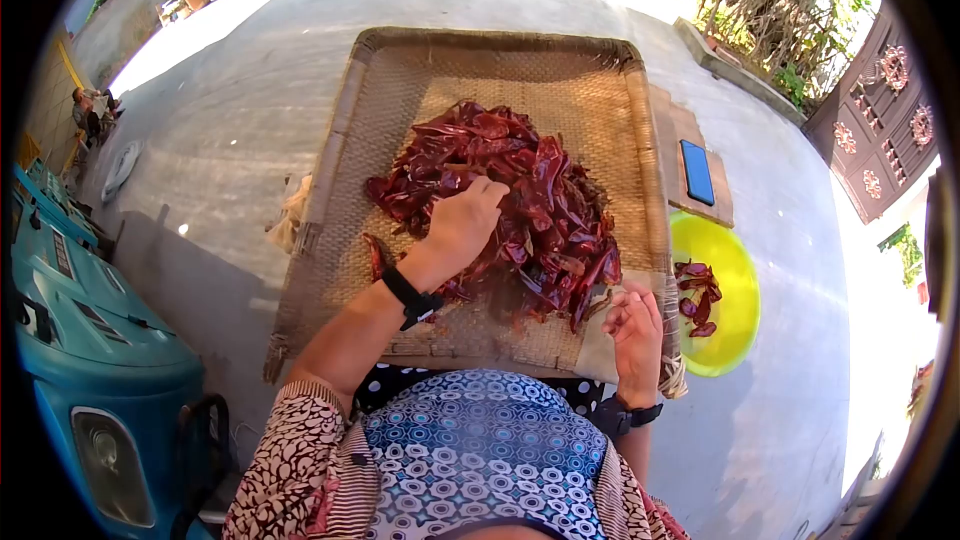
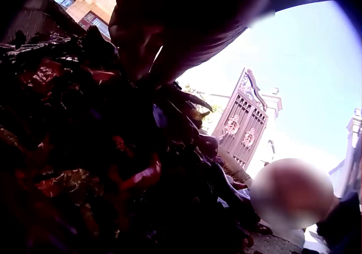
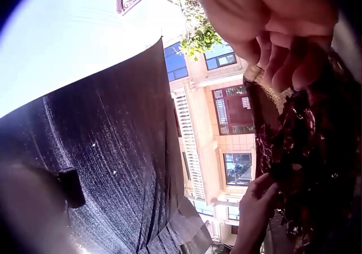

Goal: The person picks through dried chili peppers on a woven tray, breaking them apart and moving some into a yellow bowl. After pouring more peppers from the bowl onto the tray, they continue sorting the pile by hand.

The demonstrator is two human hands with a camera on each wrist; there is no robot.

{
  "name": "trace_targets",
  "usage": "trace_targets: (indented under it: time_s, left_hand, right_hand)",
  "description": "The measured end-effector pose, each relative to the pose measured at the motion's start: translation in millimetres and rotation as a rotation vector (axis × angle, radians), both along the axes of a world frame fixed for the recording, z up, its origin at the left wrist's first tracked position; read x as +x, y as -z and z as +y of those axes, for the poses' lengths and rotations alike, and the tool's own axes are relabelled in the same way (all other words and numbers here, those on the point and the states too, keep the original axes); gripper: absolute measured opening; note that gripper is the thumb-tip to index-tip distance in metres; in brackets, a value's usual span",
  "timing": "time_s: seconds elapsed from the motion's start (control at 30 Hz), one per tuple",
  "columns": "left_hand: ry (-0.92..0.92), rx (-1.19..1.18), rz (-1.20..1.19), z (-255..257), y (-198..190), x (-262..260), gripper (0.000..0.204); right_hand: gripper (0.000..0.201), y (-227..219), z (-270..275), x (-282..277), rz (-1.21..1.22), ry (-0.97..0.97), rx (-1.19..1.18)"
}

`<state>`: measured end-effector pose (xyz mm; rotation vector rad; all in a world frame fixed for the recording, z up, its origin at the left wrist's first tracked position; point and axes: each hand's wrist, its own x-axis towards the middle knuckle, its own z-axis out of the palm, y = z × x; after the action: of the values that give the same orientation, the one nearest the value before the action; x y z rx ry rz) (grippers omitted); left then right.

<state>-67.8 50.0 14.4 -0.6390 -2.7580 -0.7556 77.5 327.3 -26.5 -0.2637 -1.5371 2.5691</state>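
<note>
sorting dried red chillies, and most are not done yet

from my head view, my left hand [image 1: 462,225] lies on the big heap of chillies [image 1: 500,205] in the middle of the woven tray [image 1: 330,150], fingers curled into the heap near its left side. my right hand [image 1: 635,325] is at the tray's near right corner, fingers bent around a chilli, i think. only a few chillies lie in the yellow bowl [image 1: 735,325] just past the tray's right edge, so i judge a lot is left. from my left wrist, my fingers [image 2: 141,45] press down into the dark chillies. from my right wrist, my fingers [image 3: 283,50] are curled close together over the chillies, but i cannot tell what they pinch.
</note>
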Motion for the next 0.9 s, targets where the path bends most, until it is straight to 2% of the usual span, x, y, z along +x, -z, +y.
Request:
trace_targets:
  time_s: [0.1, 0.13, 0.23, 0.33, 0.43, 0.5, 0.57, 0.7, 0.8, 0.9]
  left_hand:
    - [0.038, 0.249, -0.020, -4, -2, 24, 0.027]
    - [0.068, 0.312, 0.043, -4, 8, 27, 0.027]
    - [0.178, 0.441, -0.112, -5, 8, 49, 0.029]
    - [0.261, 0.565, -0.394, -5, 7, 64, 0.022]
    - [0.296, 0.682, -0.546, -6, 19, 65, 0.016]
    - [0.297, 0.741, -0.657, -6, 23, 65, 0.016]
    - [0.311, 0.688, -0.716, -9, 18, 66, 0.016]
    - [0.373, 0.631, -0.761, -12, 17, 62, 0.020]
    - [0.199, 0.743, -0.530, -23, 11, 48, 0.024]
    - [-0.143, 0.740, -0.098, -36, 19, 17, 0.036]
  right_hand:
    - [0.026, -12, -25, -8, -0.049, -0.133, 0.202]
    - [0.026, -16, -31, -11, -0.058, -0.184, 0.271]
    - [0.030, -26, -56, -17, -0.070, -0.249, 0.394]
    - [0.030, -24, -68, -22, -0.068, -0.315, 0.568]
    - [0.027, -11, -63, -23, -0.037, -0.406, 0.505]
    - [0.023, -15, -64, -18, -0.034, -0.402, 0.455]
    - [0.022, -26, -67, -13, -0.054, -0.355, 0.394]
    - [0.019, -15, -54, -16, -0.064, -0.321, 0.419]
    - [0.020, -9, -35, -19, -0.059, -0.179, 0.274]
    - [0.023, -5, 2, -24, 0.035, 0.080, 0.059]
